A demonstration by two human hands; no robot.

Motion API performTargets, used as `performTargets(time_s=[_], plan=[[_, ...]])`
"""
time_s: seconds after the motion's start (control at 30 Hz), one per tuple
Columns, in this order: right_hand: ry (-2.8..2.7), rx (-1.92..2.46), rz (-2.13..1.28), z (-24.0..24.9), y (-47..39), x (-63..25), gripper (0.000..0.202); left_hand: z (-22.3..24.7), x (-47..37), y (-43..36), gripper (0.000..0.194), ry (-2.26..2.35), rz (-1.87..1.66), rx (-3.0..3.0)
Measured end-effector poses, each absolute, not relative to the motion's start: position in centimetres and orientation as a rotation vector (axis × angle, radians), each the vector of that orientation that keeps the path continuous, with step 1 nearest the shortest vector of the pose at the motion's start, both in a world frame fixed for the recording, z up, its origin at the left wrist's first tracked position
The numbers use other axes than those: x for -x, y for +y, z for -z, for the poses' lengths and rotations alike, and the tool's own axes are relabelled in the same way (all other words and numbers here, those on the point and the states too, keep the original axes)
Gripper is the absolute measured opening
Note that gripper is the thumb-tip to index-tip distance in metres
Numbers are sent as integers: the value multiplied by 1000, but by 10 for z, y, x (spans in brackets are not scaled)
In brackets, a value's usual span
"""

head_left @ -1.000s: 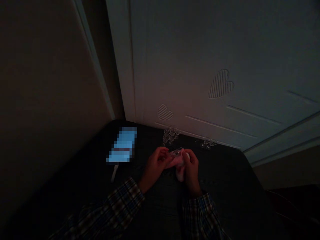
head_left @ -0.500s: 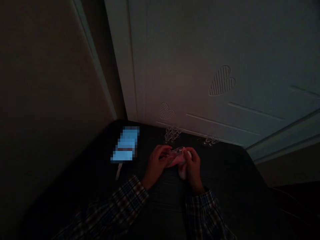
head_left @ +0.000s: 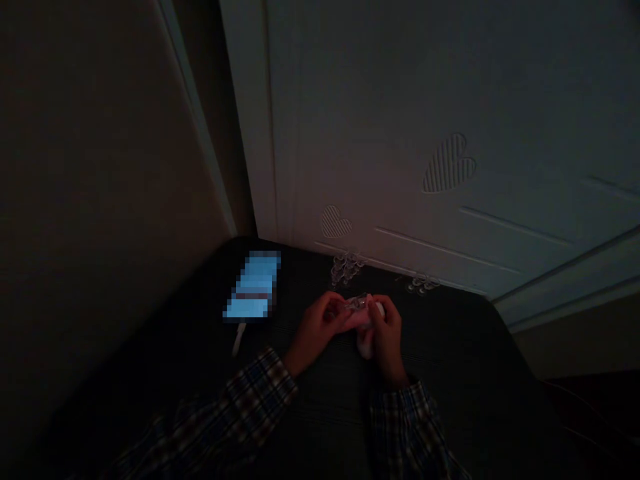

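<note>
In the dim head view, my left hand [head_left: 323,322] and my right hand [head_left: 387,328] are close together over a dark table. Between them is a pinkish, partly see-through item [head_left: 359,317] that looks like a small plastic bag or wrapper. My left fingers pinch its left end, and my right hand is closed round its right side. A pale part shows beside my right fingers, and a pink piece hangs below them. Its exact kind is too dark to make out. Beyond my hands, a cluster of small clear ring-like pieces [head_left: 346,268] lies on the table.
A lit phone [head_left: 254,283], its screen blurred out, lies at the left with a white cable plug [head_left: 239,339] at its lower end. More clear pieces [head_left: 423,284] sit at the back right. A pale panel with heart reliefs [head_left: 450,163] rises behind the dark table [head_left: 320,427].
My left hand has shifted slightly along the pink item toward my right hand. The right hand keeps its hold. The view has turned a little.
</note>
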State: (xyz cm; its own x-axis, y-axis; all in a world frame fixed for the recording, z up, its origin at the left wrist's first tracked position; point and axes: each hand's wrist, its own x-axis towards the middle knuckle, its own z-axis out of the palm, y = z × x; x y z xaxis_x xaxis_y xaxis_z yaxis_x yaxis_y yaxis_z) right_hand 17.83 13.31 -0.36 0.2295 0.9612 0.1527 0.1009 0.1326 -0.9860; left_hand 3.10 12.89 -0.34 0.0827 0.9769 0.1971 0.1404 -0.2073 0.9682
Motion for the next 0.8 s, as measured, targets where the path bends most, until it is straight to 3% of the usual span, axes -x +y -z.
performTargets(time_s=[0.13, 0.3, 0.8], plan=[[-1189, 1267, -864, 3, 132, -177, 25, 10, -33, 130, 24, 1170, -1255, -1549], [-1245, 1301, -866, 0, 129, -174, 25, 13, -32, 130, 14, 1215, -1247, -1576], [-1375, 1283, -782, -5, 124, -171, 16, 17, -30, 132, 25, 1277, -1184, -1458]])
